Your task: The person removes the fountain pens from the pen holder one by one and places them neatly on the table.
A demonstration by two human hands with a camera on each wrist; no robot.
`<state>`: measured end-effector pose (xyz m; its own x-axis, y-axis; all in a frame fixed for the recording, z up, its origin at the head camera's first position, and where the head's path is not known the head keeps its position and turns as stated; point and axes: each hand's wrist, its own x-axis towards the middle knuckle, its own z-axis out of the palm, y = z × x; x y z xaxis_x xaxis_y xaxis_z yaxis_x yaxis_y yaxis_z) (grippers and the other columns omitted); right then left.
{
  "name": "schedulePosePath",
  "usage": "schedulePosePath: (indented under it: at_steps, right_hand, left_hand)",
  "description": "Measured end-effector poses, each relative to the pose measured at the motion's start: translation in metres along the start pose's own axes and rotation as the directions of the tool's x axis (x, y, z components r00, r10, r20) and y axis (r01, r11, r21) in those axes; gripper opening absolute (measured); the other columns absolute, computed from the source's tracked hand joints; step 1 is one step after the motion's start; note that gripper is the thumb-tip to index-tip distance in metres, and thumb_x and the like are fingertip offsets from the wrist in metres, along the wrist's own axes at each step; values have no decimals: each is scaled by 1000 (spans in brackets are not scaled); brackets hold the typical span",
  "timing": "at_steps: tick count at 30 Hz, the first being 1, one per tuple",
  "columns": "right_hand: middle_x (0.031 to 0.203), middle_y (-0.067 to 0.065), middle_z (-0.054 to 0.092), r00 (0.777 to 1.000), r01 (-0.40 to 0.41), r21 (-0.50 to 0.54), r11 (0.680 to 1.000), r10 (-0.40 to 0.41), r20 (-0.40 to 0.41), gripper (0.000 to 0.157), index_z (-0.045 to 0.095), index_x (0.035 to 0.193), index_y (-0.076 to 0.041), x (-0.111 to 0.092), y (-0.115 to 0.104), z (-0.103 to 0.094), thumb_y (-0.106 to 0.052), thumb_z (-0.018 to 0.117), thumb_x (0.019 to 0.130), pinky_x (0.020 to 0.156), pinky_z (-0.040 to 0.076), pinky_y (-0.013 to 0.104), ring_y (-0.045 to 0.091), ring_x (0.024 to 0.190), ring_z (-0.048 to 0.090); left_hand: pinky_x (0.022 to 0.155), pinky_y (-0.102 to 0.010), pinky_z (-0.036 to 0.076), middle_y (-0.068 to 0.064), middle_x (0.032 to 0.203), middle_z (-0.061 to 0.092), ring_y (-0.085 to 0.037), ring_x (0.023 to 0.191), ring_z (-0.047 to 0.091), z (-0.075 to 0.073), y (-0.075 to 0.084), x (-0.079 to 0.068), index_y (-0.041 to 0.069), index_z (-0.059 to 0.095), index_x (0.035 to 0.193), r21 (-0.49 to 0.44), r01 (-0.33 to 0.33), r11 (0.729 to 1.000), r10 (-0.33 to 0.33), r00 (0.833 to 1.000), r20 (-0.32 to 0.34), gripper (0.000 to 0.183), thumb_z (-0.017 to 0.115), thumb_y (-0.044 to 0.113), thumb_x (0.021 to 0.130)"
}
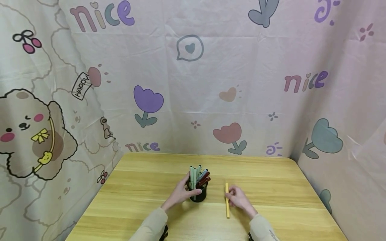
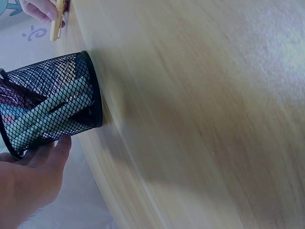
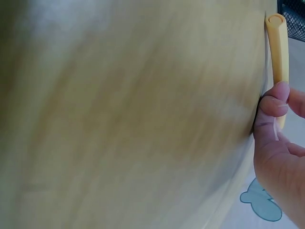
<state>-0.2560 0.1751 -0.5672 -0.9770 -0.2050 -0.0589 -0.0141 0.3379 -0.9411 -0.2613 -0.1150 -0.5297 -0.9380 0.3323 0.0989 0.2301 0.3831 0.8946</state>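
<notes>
A black mesh pen holder [image 1: 200,197] stands on the table, filled with several pens: pale green pens [image 1: 193,177], a bluish one and dark red ones [image 1: 205,177]. My left hand [image 1: 183,192] grips its left side, thumb across the front and fingers behind. In the left wrist view, the mesh pen holder [image 2: 52,100] shows the pens through its wall, with my left hand [image 2: 40,174] against it. To the right, my right hand [image 1: 238,198] pinches a yellow pen [image 1: 227,207] between thumb and fingers. The yellow pen [image 3: 279,47] is close over the table in the right wrist view.
The wooden table [image 1: 144,187] has light yellow grain. Behind it and on both sides hangs a pale curtain [image 1: 193,87] printed with flowers, words and a cartoon bear. The table's back edge meets the curtain.
</notes>
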Motion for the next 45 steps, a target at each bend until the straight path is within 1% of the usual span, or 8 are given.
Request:
schedulePosePath:
  at_steps: [6, 10, 13, 17, 23, 30, 39, 45]
  right_hand:
    - [75, 2, 53, 999, -23, -37, 999, 22, -38, 24, 53, 110, 12, -2, -5, 4, -1, 61, 93, 48, 48, 19, 10, 52, 52]
    - [76, 1, 49, 997, -57, -74, 996, 52, -63, 23, 53, 111, 10, -1, -9, 7, -1, 61, 92, 50, 49, 20, 11, 54, 51]
    - [76, 1, 49, 995, -76, -99, 992, 69, -74, 25, 53, 113, 9, 0, -11, 8, -1, 60, 92, 50, 48, 20, 12, 56, 51]
    - [75, 1, 49, 995, -75, -122, 990, 66, -77, 28, 53, 115, 10, 1, -10, 9, 1, 61, 90, 49, 45, 18, 11, 56, 49]
    - [77, 2, 49, 994, -77, -136, 988, 66, -84, 31, 52, 117, 10, 1, -8, 9, 1, 62, 89, 50, 46, 18, 12, 58, 50]
    - [80, 6, 51, 993, -82, -154, 985, 67, -97, 34, 52, 121, 12, 0, -8, 9, 0, 63, 91, 52, 52, 22, 15, 61, 54]
    - [79, 7, 54, 993, -81, -145, 986, 68, -95, 33, 52, 120, 12, -1, -9, 9, -1, 63, 92, 49, 47, 20, 15, 57, 54]
    - [82, 8, 56, 991, -95, -148, 984, 80, -104, 33, 52, 121, 11, -1, -10, 9, -2, 63, 93, 49, 47, 20, 15, 58, 54]
  left_hand:
    - [117, -62, 34, -24, 166, 19, -46, 150, 28, 1, -1, 1, 4, 13, 162, 17, 0, 1000, 0, 1000, -3, 105, 78, 41, 88]
    - [118, -62, 34, -24, 166, 19, -46, 150, 28, 0, -1, 1, 4, 13, 162, 11, 2, 1000, -2, 1000, -2, 105, 78, 41, 88]
    - [117, -62, 34, -23, 167, 18, -46, 150, 28, -1, -1, 2, 4, 12, 162, 7, -5, 1000, 5, 1000, -2, 104, 77, 40, 88]
    - [117, -61, 35, -24, 166, 19, -46, 150, 28, -1, -1, 2, 4, 13, 162, 11, -15, 1000, 16, 1000, -2, 104, 78, 39, 88]
    - [117, -61, 35, -24, 166, 19, -46, 150, 28, 0, -2, 2, 3, 13, 161, 9, -17, 1000, 17, 1000, -1, 104, 78, 39, 88]
    - [115, -62, 37, -29, 164, 20, -49, 148, 29, -1, -1, 0, -3, 14, 160, 0, -26, 1000, 26, 1000, 3, 104, 79, 35, 88]
    - [115, -60, 38, -27, 165, 21, -48, 148, 30, -1, 1, 0, 0, 14, 160, 0, -26, 1000, 26, 1000, 1, 103, 79, 33, 88]
    - [116, -60, 37, -27, 165, 19, -47, 149, 29, -1, 1, 0, 0, 14, 161, -3, -18, 1000, 18, 1000, -1, 103, 79, 34, 88]
